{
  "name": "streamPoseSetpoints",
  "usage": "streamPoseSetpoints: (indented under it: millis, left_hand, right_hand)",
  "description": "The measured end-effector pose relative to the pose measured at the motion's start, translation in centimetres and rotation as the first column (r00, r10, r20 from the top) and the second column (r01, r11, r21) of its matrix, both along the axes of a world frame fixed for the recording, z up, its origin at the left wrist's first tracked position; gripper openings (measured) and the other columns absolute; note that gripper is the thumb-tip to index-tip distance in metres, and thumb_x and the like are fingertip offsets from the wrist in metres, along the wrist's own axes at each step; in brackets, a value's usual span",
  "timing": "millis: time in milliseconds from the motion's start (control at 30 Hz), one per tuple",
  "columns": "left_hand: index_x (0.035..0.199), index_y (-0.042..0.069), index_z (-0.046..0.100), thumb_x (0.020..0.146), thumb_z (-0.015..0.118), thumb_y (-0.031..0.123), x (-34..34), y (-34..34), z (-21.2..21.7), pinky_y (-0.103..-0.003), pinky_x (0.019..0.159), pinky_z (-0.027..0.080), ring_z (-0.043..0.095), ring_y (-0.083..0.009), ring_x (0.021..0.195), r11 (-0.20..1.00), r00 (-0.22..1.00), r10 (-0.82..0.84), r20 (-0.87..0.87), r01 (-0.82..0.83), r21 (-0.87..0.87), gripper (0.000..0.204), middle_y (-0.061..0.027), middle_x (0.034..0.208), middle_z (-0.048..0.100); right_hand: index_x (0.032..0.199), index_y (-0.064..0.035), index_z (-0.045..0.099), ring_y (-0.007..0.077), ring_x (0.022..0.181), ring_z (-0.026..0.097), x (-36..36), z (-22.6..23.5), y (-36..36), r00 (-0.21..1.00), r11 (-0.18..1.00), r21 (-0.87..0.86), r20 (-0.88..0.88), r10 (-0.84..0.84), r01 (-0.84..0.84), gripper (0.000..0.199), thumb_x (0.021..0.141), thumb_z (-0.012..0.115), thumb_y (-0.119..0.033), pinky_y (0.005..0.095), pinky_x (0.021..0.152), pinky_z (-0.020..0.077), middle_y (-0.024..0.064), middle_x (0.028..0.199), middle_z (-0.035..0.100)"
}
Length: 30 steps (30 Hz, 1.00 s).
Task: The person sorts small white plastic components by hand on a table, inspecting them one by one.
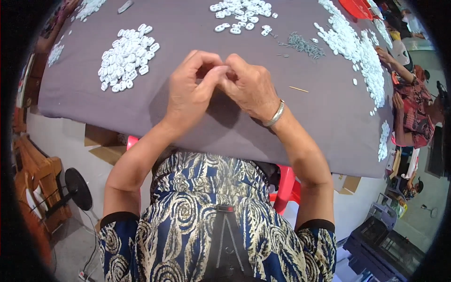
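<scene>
My left hand (195,89) and my right hand (249,84) meet above the cloth-covered table, fingertips pinched together. Whatever they hold between them is hidden by the fingers. Left of my hands lies a heap of small white oval pieces (124,58) with dark holes or marks. Another group of the white pieces (242,11) is spread beyond my hands. Next to it, to the right, sits a small pile of tiny grey parts (303,46). A thin yellowish stick (299,89) rests on the cloth to the right of my right hand.
A long bank of white pieces (364,61) runs along the table's right side, with a red tray (357,7) at its far end. At the far left edge are more white pieces (87,9) and a grey object (125,6). Another person's arm (397,66) reaches in from the right.
</scene>
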<state>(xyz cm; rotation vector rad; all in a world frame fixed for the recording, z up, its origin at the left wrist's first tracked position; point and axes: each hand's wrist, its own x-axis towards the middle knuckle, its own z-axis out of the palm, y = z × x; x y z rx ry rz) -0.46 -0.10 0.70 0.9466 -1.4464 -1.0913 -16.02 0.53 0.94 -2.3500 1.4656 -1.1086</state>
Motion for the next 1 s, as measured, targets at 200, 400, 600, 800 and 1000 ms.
streamPoseSetpoints:
  millis: [200, 400, 600, 800, 1000]
  left_hand:
    - [0.087, 0.0, 0.061, 0.083, 0.064, 0.007, 5.9, -3.4, 2.0, -0.027, 0.064, 0.046, 0.055, -0.0129, 0.068, 0.996, 0.862, 0.083, 0.499, -0.062, -0.06, 0.009, -0.0061, 0.076, 0.057]
    - [0.089, -0.001, 0.061, 0.081, 0.064, 0.009, 8.4, -5.1, 2.1, -0.033, 0.068, 0.047, 0.057, -0.0224, 0.072, 0.992, 0.693, 0.115, 0.711, -0.045, -0.116, 0.012, -0.0106, 0.081, 0.058]
    - [0.094, 0.001, 0.062, 0.078, 0.067, 0.005, 5.8, -4.2, 2.1, -0.033, 0.073, 0.049, 0.06, -0.0243, 0.08, 0.932, 0.785, 0.281, 0.552, -0.085, -0.354, 0.017, -0.0102, 0.087, 0.06]
    - [0.093, 0.0, 0.063, 0.08, 0.068, 0.005, 3.7, -1.9, 1.9, -0.032, 0.076, 0.051, 0.063, -0.0232, 0.085, 0.998, 0.88, -0.018, 0.475, 0.047, -0.05, 0.015, -0.0102, 0.088, 0.06]
    - [0.092, 0.0, 0.063, 0.081, 0.067, 0.009, 3.3, -2.0, 1.5, -0.034, 0.078, 0.05, 0.062, -0.0239, 0.084, 0.996, 0.831, -0.063, 0.552, 0.088, -0.018, 0.015, -0.0097, 0.087, 0.058]
  right_hand:
    - [0.08, -0.0032, 0.056, 0.0253, 0.056, 0.055, -5.4, 4.2, -0.6, 0.996, 0.902, 0.431, -0.071, 0.055, -0.02, 0.025, 0.076, 0.073, -0.02, 0.035, 0.056, 0.0474, 0.0113, 0.062, 0.054]
    - [0.081, 0.0008, 0.053, 0.0236, 0.059, 0.051, -6.4, 2.8, 1.3, 0.986, 0.878, 0.478, -0.156, 0.052, 0.029, 0.028, 0.071, 0.074, -0.016, 0.0368, 0.057, 0.043, 0.0102, 0.067, 0.051]
    - [0.082, 0.0006, 0.054, 0.0266, 0.061, 0.052, -3.3, 0.6, 0.0, 0.996, 0.97, 0.243, -0.067, 0.051, -0.034, 0.024, 0.075, 0.071, -0.014, 0.0374, 0.059, 0.0446, 0.0109, 0.068, 0.053]
    - [0.092, -0.0026, 0.062, 0.0223, 0.065, 0.057, -5.0, 2.0, -0.6, 0.984, 0.956, 0.233, -0.052, -0.17, 0.178, 0.015, 0.081, 0.066, -0.011, 0.0335, 0.064, 0.0482, 0.0089, 0.077, 0.06]
    - [0.097, -0.0021, 0.063, 0.0205, 0.068, 0.058, -10.6, 2.1, -2.2, 0.969, 0.945, 0.219, -0.013, -0.245, 0.242, 0.016, 0.083, 0.062, -0.009, 0.0311, 0.067, 0.0488, 0.008, 0.082, 0.062]
